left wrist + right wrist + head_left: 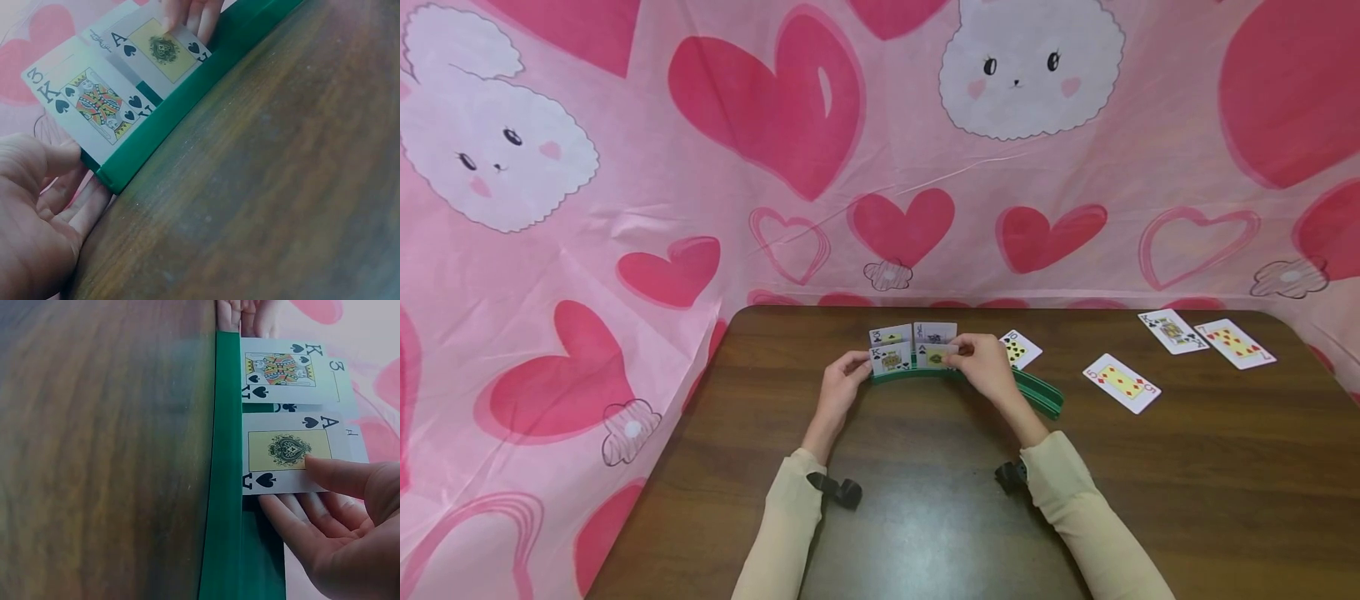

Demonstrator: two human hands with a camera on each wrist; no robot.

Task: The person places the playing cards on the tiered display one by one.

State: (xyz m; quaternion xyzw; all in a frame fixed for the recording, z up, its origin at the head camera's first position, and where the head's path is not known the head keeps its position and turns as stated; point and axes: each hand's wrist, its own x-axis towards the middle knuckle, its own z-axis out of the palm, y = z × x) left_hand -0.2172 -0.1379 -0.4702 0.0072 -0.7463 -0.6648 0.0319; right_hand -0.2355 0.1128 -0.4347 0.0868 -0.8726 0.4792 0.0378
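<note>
A curved green card holder [1037, 392] stands on the table with cards upright in its slots. My left hand [841, 392] grips its left end, thumb in front and fingers behind. Beside that hand stands the king of spades [99, 106], with a 3 [340, 381] behind it. My right hand [988, 367] pinches the ace of spades [289, 452] between thumb and fingers, its lower edge at the holder's front slot. Behind the ace another card [936, 332] stands in the back row, partly hidden.
On the brown wooden table [910, 517], a black ten [1021, 350] lies just behind the holder. Farther right lie a five of diamonds [1122, 383], a king [1172, 331] and a red seven [1235, 343]. A pink heart-print cloth [925, 167] hangs behind the table.
</note>
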